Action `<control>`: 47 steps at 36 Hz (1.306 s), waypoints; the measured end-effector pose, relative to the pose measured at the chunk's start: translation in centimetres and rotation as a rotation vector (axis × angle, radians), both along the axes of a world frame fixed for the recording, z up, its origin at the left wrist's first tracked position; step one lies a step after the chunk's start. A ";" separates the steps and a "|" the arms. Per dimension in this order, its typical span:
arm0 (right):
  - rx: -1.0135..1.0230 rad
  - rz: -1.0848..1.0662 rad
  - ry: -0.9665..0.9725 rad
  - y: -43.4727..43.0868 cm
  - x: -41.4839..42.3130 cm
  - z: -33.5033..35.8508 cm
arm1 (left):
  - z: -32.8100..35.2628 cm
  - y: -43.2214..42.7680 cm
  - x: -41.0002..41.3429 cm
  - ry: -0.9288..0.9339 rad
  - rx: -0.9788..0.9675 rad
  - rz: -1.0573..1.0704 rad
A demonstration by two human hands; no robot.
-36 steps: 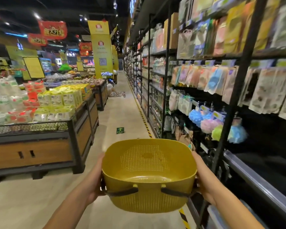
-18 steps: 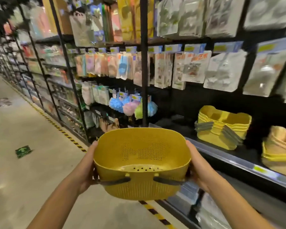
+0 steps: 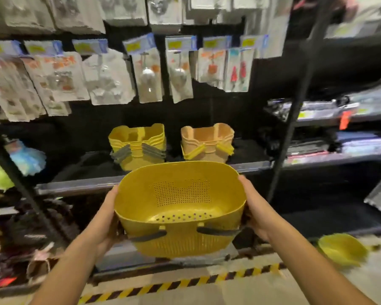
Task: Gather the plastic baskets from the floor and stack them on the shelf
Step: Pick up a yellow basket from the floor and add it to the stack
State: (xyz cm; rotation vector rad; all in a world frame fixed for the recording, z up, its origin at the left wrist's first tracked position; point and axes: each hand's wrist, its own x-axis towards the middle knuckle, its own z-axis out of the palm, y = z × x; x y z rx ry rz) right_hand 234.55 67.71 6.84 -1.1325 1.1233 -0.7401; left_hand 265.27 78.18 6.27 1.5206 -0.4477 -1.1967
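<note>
Clasping the yellow basket (image 3: pixel 178 208) at both ends with left hand (image 3: pixel 107 219) and right hand (image 3: pixel 256 208), fingers curled round its walls.
Looks light, stiff, perforated — best taken by the rim ends; held in the air just before the shelf (image 3: pixel 75 186), near the yellow stack (image 3: pixel 138 146). Half a second ago approached obliquely — now squared up.

Body, as I see it through the head camera: left hand (image 3: pixel 107 219) and right hand (image 3: pixel 257 213), both bare. Each joins a slender forearm, the left forearm (image 3: pixel 75 265) and the right forearm (image 3: pixel 306 260), uncovered down to the frame's lower edge. The fingers are mostly out of sight.
</note>
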 end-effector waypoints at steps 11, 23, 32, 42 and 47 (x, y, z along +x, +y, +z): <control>0.079 -0.404 -0.010 -0.8 -21.5 -1.1 | -1.5 -12.7 -18.5 0.082 -0.032 -0.443; 0.097 -0.783 0.034 3.5 -42.7 -0.5 | -1.8 -20.1 -43.3 0.048 0.016 -0.744; 0.110 -1.025 0.016 5.9 -52.5 -1.0 | -0.8 -22.6 -56.7 -0.016 -0.010 -0.961; 0.117 -1.236 0.001 5.2 -59.5 -0.2 | -0.4 -28.6 -68.6 0.001 -0.063 -1.231; 0.112 -1.326 -0.001 2.7 -62.1 0.6 | 0.2 -32.3 -72.9 0.049 -0.055 -1.307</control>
